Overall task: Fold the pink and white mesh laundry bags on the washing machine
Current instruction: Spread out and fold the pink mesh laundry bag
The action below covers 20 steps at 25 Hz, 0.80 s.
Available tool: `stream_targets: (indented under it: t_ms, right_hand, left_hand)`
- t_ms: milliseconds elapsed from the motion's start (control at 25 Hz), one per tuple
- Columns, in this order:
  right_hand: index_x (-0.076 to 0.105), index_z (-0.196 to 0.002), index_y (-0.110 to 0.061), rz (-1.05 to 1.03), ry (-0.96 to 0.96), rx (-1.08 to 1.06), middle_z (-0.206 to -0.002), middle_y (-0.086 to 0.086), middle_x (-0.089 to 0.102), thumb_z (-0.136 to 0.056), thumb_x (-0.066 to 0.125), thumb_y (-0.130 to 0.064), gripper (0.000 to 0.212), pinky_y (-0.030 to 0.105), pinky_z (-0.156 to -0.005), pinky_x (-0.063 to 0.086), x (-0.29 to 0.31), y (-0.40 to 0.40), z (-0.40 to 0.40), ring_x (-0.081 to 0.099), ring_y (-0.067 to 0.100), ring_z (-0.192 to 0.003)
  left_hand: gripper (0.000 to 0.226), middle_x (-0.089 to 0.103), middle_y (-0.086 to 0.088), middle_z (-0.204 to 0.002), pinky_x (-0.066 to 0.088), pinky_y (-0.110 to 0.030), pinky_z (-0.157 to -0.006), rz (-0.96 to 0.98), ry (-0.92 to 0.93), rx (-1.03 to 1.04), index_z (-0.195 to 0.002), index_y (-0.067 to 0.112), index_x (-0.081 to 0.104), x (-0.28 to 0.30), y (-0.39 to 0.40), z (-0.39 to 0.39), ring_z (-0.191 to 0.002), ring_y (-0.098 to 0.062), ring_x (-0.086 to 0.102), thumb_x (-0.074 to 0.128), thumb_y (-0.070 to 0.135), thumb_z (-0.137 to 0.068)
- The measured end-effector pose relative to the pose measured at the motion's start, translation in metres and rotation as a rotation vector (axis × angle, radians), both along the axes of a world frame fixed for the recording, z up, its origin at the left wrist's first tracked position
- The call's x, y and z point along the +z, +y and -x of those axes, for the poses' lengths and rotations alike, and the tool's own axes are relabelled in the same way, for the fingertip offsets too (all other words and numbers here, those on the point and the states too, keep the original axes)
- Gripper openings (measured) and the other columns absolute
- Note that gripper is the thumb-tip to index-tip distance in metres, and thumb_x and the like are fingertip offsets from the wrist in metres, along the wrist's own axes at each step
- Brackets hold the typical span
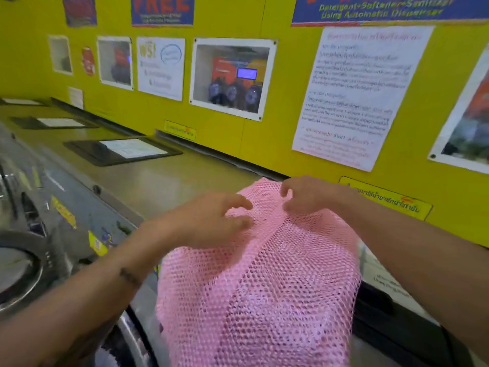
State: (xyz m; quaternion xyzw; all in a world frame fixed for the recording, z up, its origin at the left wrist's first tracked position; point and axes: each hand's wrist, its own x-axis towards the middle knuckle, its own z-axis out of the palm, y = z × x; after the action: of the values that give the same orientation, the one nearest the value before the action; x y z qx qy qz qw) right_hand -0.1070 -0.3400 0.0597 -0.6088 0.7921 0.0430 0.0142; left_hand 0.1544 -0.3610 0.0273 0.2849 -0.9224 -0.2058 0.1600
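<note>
Hands meet over the far end of the pink mesh laundry bag (259, 276), which lies spread on the washing machine top (164, 181) and hangs over its near edge toward the camera. The left hand (211, 221) rests on the mesh with its fingers curled and the tips of thumb and forefinger close together on the fabric; whether they actually pinch it I cannot tell. The right hand (309, 194) sits just beside it, near the bag's far edge, fingers bent down onto the mesh, and again a true grasp cannot be made out. Both forearms reach in from the lower corners of the view. Something paler shows faintly through the pink mesh near its lower middle, too blurred to name. To the left, the machine's front panel carries yellow stickers (63, 211) above a round door (18, 271). Further along the top lie dark-framed flaps with white labels (132, 148). Behind everything runs a yellow wall (264, 133) hung with a printed notice (354, 96), framed photographs (231, 78) and blue banners (381, 9).
</note>
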Motion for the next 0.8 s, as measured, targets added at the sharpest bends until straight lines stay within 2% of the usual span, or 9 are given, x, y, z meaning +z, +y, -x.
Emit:
stream_targets:
  t_ms: [80, 160, 280, 400, 520, 640, 720, 800]
  right_hand:
    - [0.05, -0.127, -0.03, -0.022, -0.015, -0.053, -0.126, 0.003, 0.058, -0.086, 0.056, -0.047, 0.045, 0.036, -0.082, 0.045, -0.013, 0.008, 0.01, 0.054, 0.022, -0.101]
    - [0.047, -0.132, -0.029, 0.023, -0.054, -0.044, -0.136, 0.006, 0.055, -0.089, 0.052, -0.05, 0.049, 0.038, -0.09, 0.043, -0.026, 0.012, 0.019, 0.053, 0.026, -0.112]
    - [0.04, -0.144, -0.024, 0.049, -0.128, -0.017, -0.149, 0.009, 0.047, -0.095, 0.046, -0.045, 0.053, 0.039, -0.104, 0.037, -0.031, 0.022, 0.026, 0.046, 0.028, -0.13]
    - [0.039, -0.145, -0.025, 0.128, -0.189, -0.005, -0.152, 0.006, 0.044, -0.099, 0.045, -0.044, 0.051, 0.037, -0.107, 0.036, -0.012, 0.049, 0.03, 0.044, 0.025, -0.134]
    - [0.044, -0.142, -0.027, 0.165, -0.193, -0.027, -0.146, 0.003, 0.049, -0.098, 0.044, -0.048, 0.049, 0.038, -0.105, 0.039, 0.017, 0.103, 0.045, 0.048, 0.023, -0.129]
    - [0.044, -0.141, -0.029, 0.154, -0.13, -0.08, -0.141, 0.002, 0.053, -0.097, 0.044, -0.053, 0.051, 0.041, -0.105, 0.04, 0.036, 0.176, 0.064, 0.05, 0.023, -0.127]
    - [0.045, -0.141, -0.029, 0.141, -0.118, -0.127, -0.139, 0.001, 0.055, -0.097, 0.045, -0.051, 0.05, 0.039, -0.104, 0.04, 0.043, 0.234, 0.082, 0.051, 0.022, -0.125]
    - [0.047, -0.14, -0.031, 0.128, -0.124, -0.186, -0.137, -0.002, 0.057, -0.096, 0.046, -0.053, 0.049, 0.04, -0.103, 0.041, 0.05, 0.293, 0.102, 0.052, 0.02, -0.122]
  left_hand:
    - [0.058, 0.042, 0.01, -0.147, 0.031, -0.044, -0.114, 0.02, -0.133, -0.087, -0.14, 0.039, 0.045, -0.012, 0.013, 0.019, -0.133, -0.015, 0.042, 0.04, 0.065, -0.088]
    - [0.061, 0.039, 0.011, -0.149, 0.026, -0.05, -0.115, 0.087, -0.217, -0.086, -0.14, 0.044, 0.04, -0.025, 0.008, 0.027, -0.135, -0.016, 0.039, 0.034, 0.068, -0.084]
    - [0.059, 0.039, 0.013, -0.149, 0.026, -0.051, -0.115, 0.038, -0.195, -0.038, -0.138, 0.046, 0.043, -0.026, -0.008, 0.033, -0.135, -0.016, 0.041, 0.037, 0.066, -0.083]
    - [0.051, 0.046, 0.006, -0.146, 0.035, -0.046, -0.112, 0.026, -0.166, -0.023, -0.134, 0.039, 0.051, -0.018, -0.009, 0.042, -0.129, -0.019, 0.048, 0.047, 0.055, -0.085]
    - [0.034, 0.061, 0.003, -0.133, 0.045, -0.038, -0.103, 0.098, 0.048, -0.004, -0.124, 0.03, 0.062, 0.0, 0.013, 0.065, -0.119, -0.017, 0.057, 0.053, 0.031, -0.091]
    - [0.023, 0.071, 0.01, -0.101, 0.053, -0.032, -0.081, 0.071, 0.379, -0.09, -0.103, 0.033, 0.068, 0.024, 0.063, 0.103, -0.09, -0.01, 0.066, 0.055, 0.019, -0.09]
    - [0.022, 0.07, 0.012, -0.089, 0.049, -0.024, -0.07, 0.071, 0.463, -0.188, -0.094, 0.035, 0.068, 0.04, 0.109, 0.136, -0.077, -0.009, 0.065, 0.057, 0.017, -0.088]
    - [0.022, 0.069, 0.011, -0.085, 0.047, -0.023, -0.064, 0.043, 0.479, -0.295, -0.092, 0.033, 0.069, 0.05, 0.157, 0.17, -0.07, -0.01, 0.064, 0.059, 0.015, -0.087]
